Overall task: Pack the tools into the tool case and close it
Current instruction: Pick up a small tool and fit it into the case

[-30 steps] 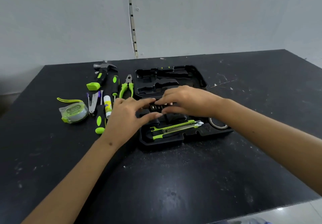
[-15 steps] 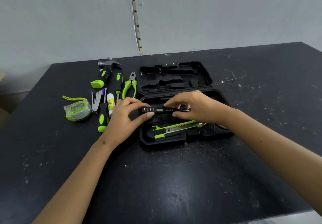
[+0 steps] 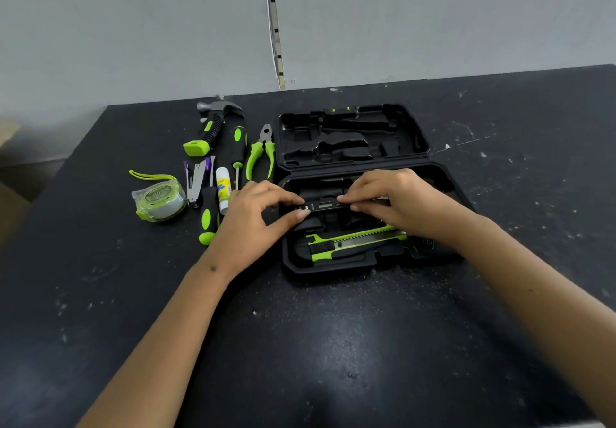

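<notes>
Head view: black scuffed table [image 3: 333, 344] against a grey wall. Tool case [image 3: 336, 266] lies open, utility knife [image 3: 353, 241] already seated in the near half. Left hand [image 3: 248, 219] and right hand [image 3: 396, 201] each pinch an end of the slim black tester [image 3: 321, 206], now level over the near half's rear slot; half a second ago it sat higher. Seating looks imminent. Hammer [image 3: 210, 126], pliers [image 3: 261, 154], tape measure [image 3: 159, 199] and screwdrivers wait left of the case.

Black table [image 3: 333, 344] bears tool case [image 3: 353, 266], loose tools [image 3: 233, 161].
</notes>
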